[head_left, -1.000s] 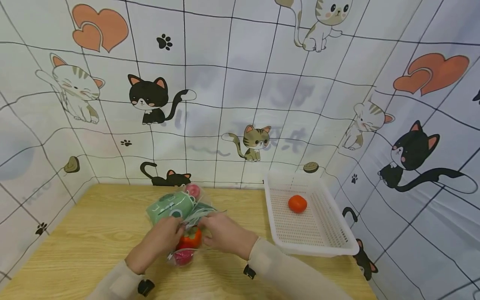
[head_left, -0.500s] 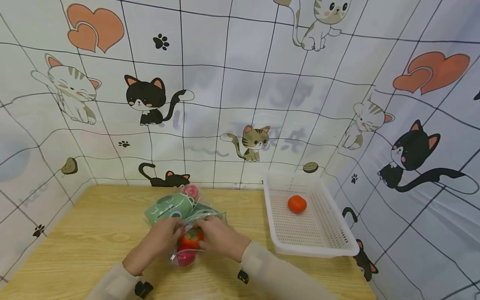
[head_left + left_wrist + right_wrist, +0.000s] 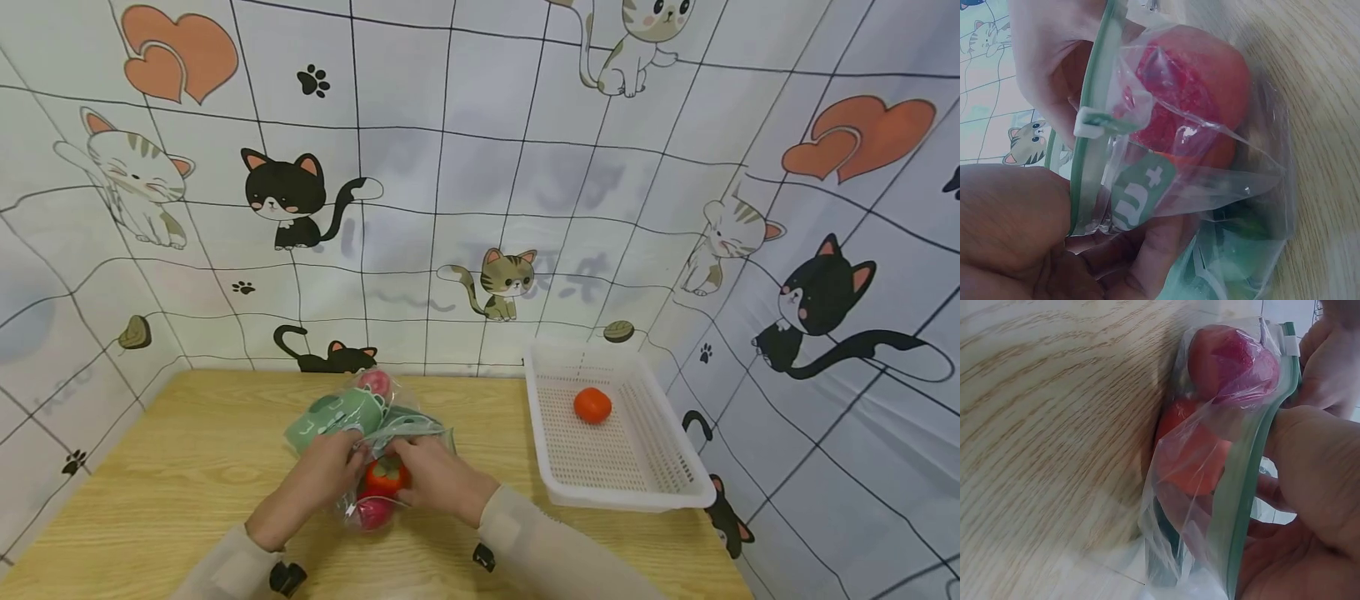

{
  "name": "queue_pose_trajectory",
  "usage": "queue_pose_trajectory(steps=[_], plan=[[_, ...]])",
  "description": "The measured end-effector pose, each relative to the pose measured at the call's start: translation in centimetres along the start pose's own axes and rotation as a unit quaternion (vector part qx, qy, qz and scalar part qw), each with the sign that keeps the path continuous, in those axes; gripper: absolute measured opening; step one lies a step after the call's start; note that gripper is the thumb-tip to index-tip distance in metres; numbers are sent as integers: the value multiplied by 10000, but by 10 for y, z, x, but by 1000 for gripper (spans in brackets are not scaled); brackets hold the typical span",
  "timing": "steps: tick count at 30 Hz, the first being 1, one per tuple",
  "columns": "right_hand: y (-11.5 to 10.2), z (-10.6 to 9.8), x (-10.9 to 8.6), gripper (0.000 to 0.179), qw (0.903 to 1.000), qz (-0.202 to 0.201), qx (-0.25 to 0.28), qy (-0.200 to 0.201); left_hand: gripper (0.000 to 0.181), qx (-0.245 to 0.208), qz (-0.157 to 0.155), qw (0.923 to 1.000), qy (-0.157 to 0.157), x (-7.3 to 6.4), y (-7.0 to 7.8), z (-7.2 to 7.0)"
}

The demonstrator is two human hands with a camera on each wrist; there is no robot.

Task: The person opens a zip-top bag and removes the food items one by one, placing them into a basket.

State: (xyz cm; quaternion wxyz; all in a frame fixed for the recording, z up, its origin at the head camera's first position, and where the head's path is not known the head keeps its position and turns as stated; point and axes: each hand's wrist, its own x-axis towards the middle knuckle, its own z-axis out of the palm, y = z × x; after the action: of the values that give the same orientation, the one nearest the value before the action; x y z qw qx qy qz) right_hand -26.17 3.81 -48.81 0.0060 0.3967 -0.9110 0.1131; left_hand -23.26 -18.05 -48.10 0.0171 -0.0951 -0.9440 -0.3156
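Hands [image 3: 327, 468] side by side on bag [image 3: 1235, 481]

A white wall covering [image 3: 405, 67], printed with dark grid lines [image 3: 443, 131], cartoon cats [image 3: 287, 185] and orange hearts [image 3: 213, 58], encloses the rear and both sides of the wood-grain tabletop [image 3: 202, 467]. The right side appears bluish.

The clear bag [image 3: 1225, 500] runs off the right wrist view's lower edge.
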Motion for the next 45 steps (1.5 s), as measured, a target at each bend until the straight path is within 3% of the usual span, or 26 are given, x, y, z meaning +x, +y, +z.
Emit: queue_pose_trajectory(steps=[13, 24, 35, 45], plan=[[-1, 4, 1, 78, 9997, 163, 97, -181, 17, 214, -10, 9998, 60, 1, 4, 1], [3, 8, -1, 85, 9986, 361, 269, -271, 17, 38, 29, 10000, 26, 1, 7, 2], [3, 1, -8, 88, 9957, 576, 673, -258, 29, 45, 37, 10000, -38, 1, 10, 2], [7, -8, -16, 79, 9953, 598, 755, -94, 25, 86, 0, 10000, 28, 2, 18, -1]])
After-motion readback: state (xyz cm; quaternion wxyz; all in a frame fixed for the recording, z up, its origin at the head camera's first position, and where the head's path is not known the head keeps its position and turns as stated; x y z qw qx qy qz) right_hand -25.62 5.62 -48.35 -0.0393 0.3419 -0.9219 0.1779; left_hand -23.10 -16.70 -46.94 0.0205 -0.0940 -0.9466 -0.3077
